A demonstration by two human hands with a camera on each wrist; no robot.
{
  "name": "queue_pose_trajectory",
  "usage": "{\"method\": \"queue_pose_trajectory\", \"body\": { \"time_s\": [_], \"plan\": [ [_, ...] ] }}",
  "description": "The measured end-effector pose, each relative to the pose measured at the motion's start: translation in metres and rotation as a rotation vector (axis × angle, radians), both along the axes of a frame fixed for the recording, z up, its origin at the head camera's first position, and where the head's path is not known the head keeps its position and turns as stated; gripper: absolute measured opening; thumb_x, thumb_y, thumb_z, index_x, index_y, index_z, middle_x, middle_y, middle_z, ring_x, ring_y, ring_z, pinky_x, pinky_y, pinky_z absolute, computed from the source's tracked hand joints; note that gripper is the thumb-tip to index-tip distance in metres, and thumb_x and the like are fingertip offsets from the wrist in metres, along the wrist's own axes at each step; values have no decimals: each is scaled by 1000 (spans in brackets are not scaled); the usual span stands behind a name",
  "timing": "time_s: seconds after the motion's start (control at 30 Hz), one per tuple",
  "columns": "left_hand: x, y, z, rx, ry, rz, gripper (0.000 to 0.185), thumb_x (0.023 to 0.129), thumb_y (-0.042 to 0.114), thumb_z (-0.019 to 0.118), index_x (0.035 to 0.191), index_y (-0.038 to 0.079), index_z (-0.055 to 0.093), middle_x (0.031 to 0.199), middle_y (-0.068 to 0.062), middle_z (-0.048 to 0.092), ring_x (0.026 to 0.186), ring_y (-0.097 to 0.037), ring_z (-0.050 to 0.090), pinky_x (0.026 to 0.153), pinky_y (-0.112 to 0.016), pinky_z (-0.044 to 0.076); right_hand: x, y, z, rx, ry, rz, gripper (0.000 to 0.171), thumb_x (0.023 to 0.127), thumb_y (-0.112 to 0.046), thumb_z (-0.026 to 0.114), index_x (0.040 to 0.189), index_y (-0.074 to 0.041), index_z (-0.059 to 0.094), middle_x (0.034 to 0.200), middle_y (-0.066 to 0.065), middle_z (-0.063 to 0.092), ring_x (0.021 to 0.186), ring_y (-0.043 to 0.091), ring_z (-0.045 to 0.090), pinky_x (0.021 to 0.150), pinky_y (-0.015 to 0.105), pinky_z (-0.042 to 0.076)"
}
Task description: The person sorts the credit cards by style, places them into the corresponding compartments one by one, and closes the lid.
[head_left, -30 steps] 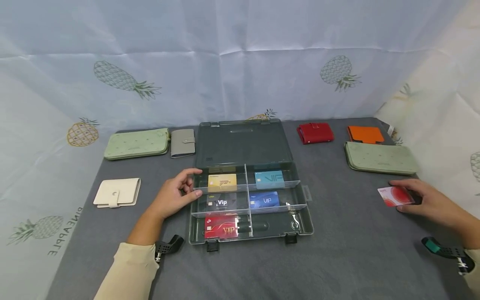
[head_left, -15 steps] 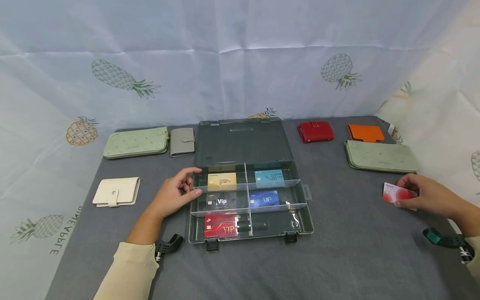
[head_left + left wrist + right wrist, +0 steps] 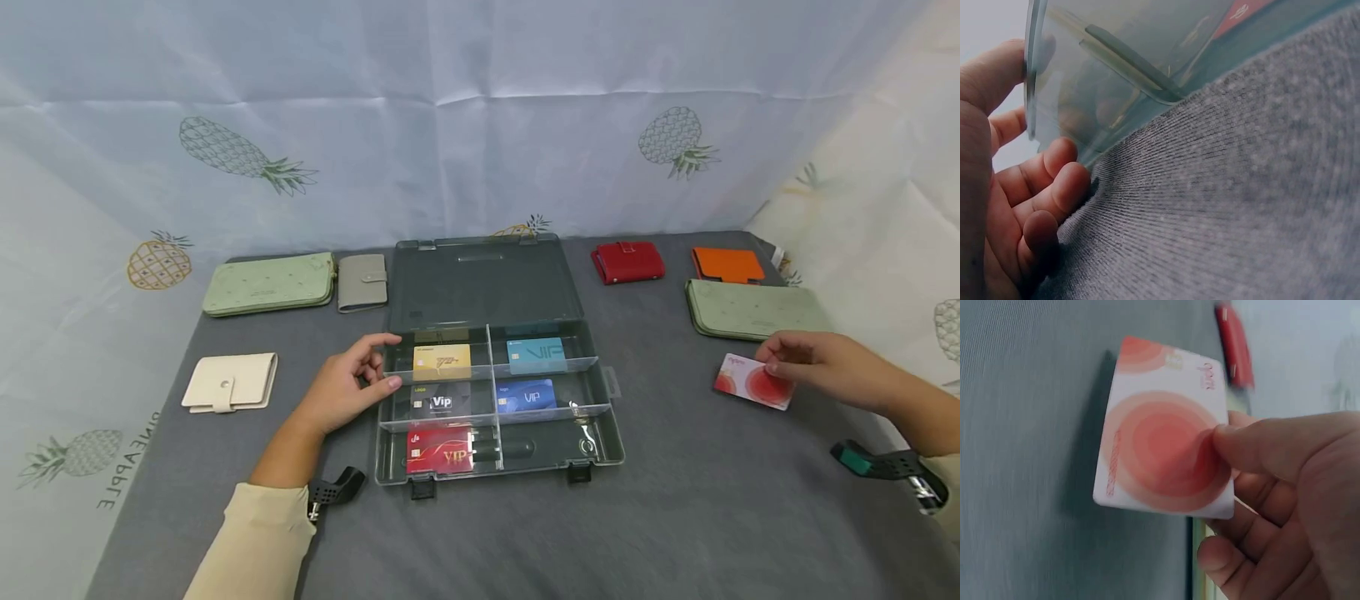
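Note:
A clear plastic organizer box (image 3: 609, 433) lies open mid-table, its lid (image 3: 480, 283) flat behind it. Its compartments hold a gold card (image 3: 442, 361), a light blue card (image 3: 537, 355), a black card (image 3: 440, 403), a blue card (image 3: 528, 397) and a red card (image 3: 439, 451). My left hand (image 3: 352, 385) grips the box's left wall (image 3: 1054, 94), thumb over the rim. At the right, my right hand (image 3: 810, 363) pinches a white card with red circles (image 3: 753, 382) (image 3: 1163, 453) just above the grey cloth.
Wallets lie around the box: a pale green one (image 3: 268, 284) and a grey one (image 3: 363, 282) at back left, a cream one (image 3: 230, 381) at left, a red one (image 3: 627, 262), an orange one (image 3: 727, 263) and a green one (image 3: 753, 308) at back right. A pineapple-print sheet hangs behind.
My right hand has carried the white-and-red card leftward and slightly away from me, and the card has tilted. The left hand has stayed on the box's wall.

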State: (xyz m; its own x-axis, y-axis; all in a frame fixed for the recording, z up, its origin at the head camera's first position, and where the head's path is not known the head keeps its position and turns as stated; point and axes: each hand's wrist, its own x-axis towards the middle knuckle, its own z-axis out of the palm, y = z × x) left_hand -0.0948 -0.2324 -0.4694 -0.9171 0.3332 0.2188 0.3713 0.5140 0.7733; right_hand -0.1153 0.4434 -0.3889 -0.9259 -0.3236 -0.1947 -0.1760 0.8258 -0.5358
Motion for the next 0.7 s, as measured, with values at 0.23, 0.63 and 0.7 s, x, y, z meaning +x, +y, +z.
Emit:
{"method": "queue_pose_trajectory", "body": {
  "time_s": [0.23,0.63,0.7],
  "plan": [
    [1,1,2,-6,2,4,53,94,15,81,143,13,61,86,2,57,69,-13,54,63,-29,42,9,-76,17,-228,-35,154,13,101,-2,72,110,-11,73,93,1,71,82,17,65,71,27,56],
    [-1,0,0,-2,19,4,53,93,14,82,142,13,61,86,2,58,69,-13,56,68,-32,46,27,-199,22,-338,-122,315,14,99,-2,75,107,-14,76,95,-6,73,84,16,68,76,29,59],
    [0,0,0,-4,20,5,53,93,14,82,142,13,62,86,2,58,69,-13,56,68,-32,46,28,-212,19,-345,-124,326,15,98,-1,76,106,-13,77,95,-8,74,83,15,68,76,29,59]
  ]
}}
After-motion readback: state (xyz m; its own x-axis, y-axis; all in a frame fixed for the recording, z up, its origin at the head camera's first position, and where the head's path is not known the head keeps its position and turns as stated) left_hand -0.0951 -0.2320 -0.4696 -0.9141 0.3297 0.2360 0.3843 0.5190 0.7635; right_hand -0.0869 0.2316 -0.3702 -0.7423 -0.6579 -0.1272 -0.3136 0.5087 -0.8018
